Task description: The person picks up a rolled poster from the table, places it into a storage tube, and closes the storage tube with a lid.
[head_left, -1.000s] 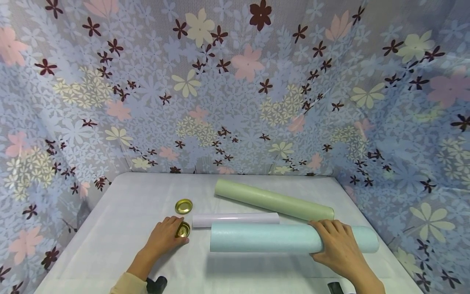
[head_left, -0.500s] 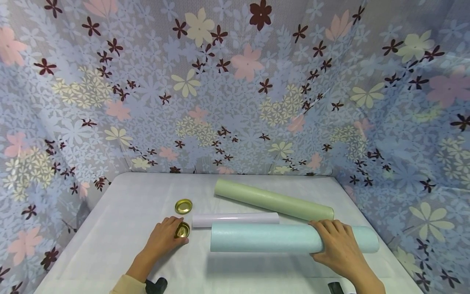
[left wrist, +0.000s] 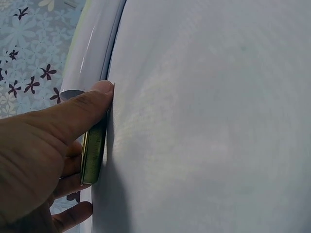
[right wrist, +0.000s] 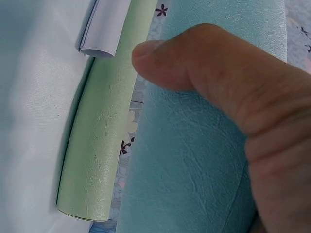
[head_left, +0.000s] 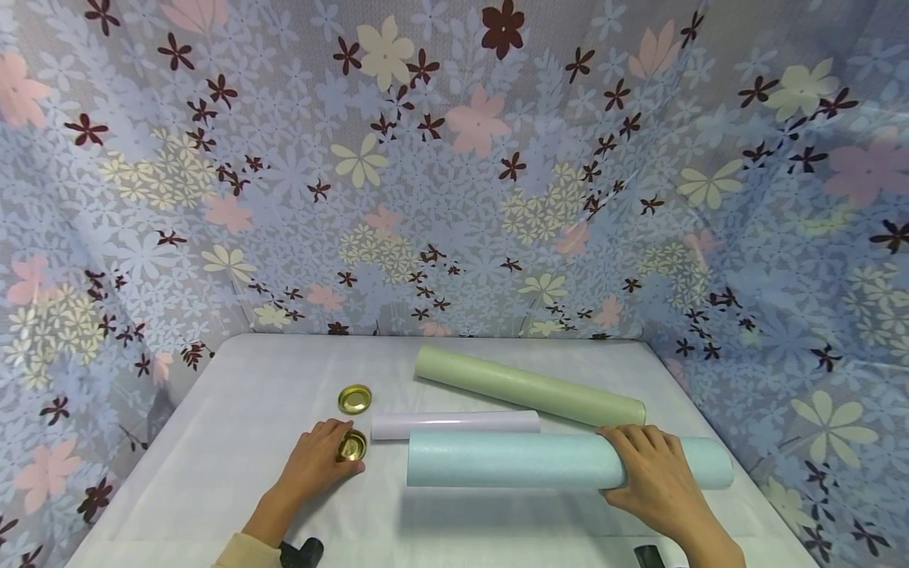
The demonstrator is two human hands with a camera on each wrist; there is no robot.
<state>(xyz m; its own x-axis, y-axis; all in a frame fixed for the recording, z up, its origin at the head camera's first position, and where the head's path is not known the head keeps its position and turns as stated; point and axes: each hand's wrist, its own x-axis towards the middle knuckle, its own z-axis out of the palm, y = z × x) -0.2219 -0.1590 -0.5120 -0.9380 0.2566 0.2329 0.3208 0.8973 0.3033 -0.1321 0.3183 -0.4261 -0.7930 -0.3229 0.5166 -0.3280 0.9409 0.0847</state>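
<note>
Two hands at rest on the table's things

The left hand [head_left: 316,465] curls round a gold lid [head_left: 352,446], thumb pinching its rim; most of the lid hides under the fingers [left wrist: 80,114]. The right hand [head_left: 649,473] drapes over the blue roll [head_left: 511,459], thumb pressed on it; its fingertips are hidden behind the roll. Just beyond that grip lie a white roll [head_left: 454,424] and a green roll [head_left: 529,386].

Makeshift recording booth: floral curtain [head_left: 454,158] around white table [head_left: 234,442].
</note>
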